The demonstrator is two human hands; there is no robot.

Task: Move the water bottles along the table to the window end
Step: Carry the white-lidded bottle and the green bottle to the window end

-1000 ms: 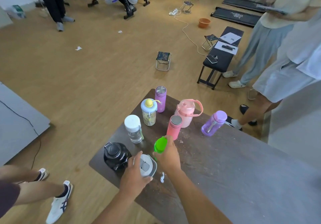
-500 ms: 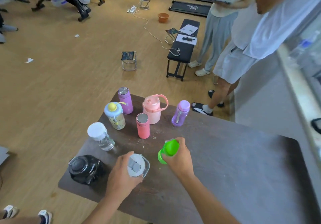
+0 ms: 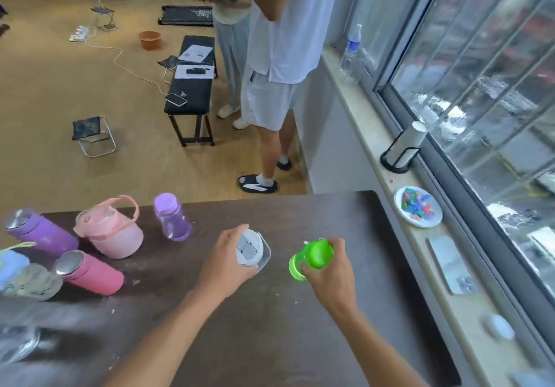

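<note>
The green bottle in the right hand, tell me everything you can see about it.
The green bottle looks like bright lime plastic with a rounded cap and a wider translucent green body below. The right hand wraps around its side, fingers over the cap's far edge. It sits over the dark table, nearer the window than the other bottles; whether its base touches the table is hidden.

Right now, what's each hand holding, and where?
Left hand grips the white-lidded bottle near its top; right hand grips the green bottle by its body.
</note>
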